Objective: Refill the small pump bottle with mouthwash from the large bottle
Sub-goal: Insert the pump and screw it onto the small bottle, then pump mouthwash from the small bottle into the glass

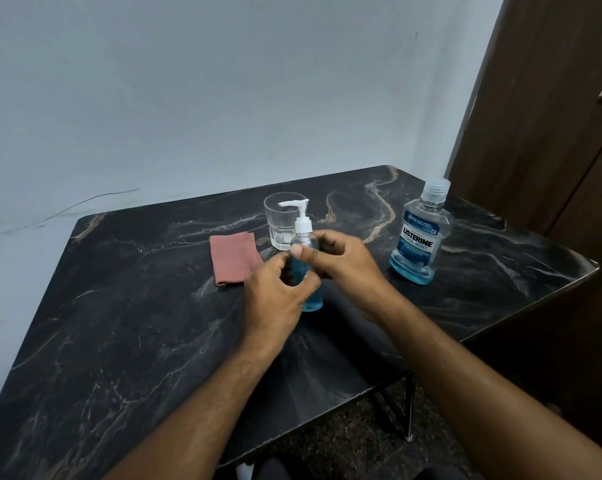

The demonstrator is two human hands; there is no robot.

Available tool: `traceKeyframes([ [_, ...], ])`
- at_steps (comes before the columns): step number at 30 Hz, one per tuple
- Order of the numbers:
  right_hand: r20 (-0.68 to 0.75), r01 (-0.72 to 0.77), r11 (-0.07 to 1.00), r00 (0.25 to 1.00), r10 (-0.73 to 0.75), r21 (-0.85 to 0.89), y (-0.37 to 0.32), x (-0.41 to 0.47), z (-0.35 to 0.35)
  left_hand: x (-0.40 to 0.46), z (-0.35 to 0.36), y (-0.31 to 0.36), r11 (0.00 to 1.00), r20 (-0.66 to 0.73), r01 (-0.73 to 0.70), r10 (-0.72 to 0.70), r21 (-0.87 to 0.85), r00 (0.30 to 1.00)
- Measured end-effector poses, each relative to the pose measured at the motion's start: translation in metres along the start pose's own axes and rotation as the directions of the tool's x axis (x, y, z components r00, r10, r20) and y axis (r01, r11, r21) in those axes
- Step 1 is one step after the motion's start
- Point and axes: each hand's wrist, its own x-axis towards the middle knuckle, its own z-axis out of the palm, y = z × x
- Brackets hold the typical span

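The small clear pump bottle [304,244] stands upright on the black marble table [154,323], with blue liquid in its lower part and a white pump head on top. My left hand [275,299] wraps its lower body from the left. My right hand [341,261] grips its upper body, thumb pressed on the front. The large mouthwash bottle [420,233] stands capped to the right, apart from both hands, with blue liquid low inside.
An empty drinking glass [282,220] stands just behind the pump bottle. A folded pink cloth [233,258] lies to the left of it. A dark wooden door [549,116] rises at the right, beside the table's right edge.
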Motion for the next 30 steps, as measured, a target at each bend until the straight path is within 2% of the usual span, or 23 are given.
traceKeyframes([
  [2,0.056,-0.052,0.998,0.997,0.051,0.019,0.007,-0.004,-0.002,0.000,0.000,0.000,1.000,0.048,-0.003,0.003,0.009,0.999],
  [4,0.037,-0.061,0.997,0.998,0.059,0.057,0.010,-0.007,-0.003,0.001,0.000,-0.001,0.999,0.119,0.012,-0.016,0.035,0.993],
  [7,-0.044,0.028,0.999,0.999,-0.027,0.027,0.013,-0.010,-0.005,0.002,0.002,-0.004,0.998,0.193,0.019,-0.031,0.059,0.981],
  [10,-0.152,0.095,0.995,0.984,-0.095,-0.012,0.014,-0.012,-0.008,-0.002,-0.001,-0.001,0.992,0.191,-0.101,0.085,0.078,0.978],
  [12,-0.225,0.120,0.992,0.966,-0.124,-0.031,0.014,-0.011,-0.015,0.000,-0.003,0.001,0.987,0.129,-0.150,0.141,0.057,0.982],
  [13,-0.253,0.116,0.992,0.960,-0.123,-0.041,0.013,-0.010,-0.019,0.004,-0.005,0.001,0.991,0.091,-0.122,0.118,0.046,0.989],
  [15,-0.280,0.084,0.995,0.955,-0.097,-0.059,0.014,-0.009,-0.030,0.014,-0.007,-0.006,0.999,0.040,0.017,-0.018,0.039,0.999],
  [17,-0.283,0.055,0.996,0.956,-0.072,-0.070,0.020,-0.008,-0.040,0.024,-0.006,-0.018,0.986,0.054,0.160,-0.162,0.039,0.985],
  [19,-0.276,0.034,0.994,0.959,-0.062,-0.104,0.025,-0.010,-0.045,0.038,-0.003,-0.029,0.969,0.077,0.245,-0.247,0.034,0.966],
  [24,-0.220,0.094,0.977,0.966,-0.136,-0.193,0.026,-0.017,-0.043,0.085,0.012,-0.029,0.949,0.022,0.269,-0.276,0.165,0.961],
  [30,-0.174,0.197,0.948,0.954,-0.244,-0.249,0.016,-0.019,-0.049,0.107,0.043,-0.039,0.954,-0.049,0.284,-0.281,0.097,0.959],
])
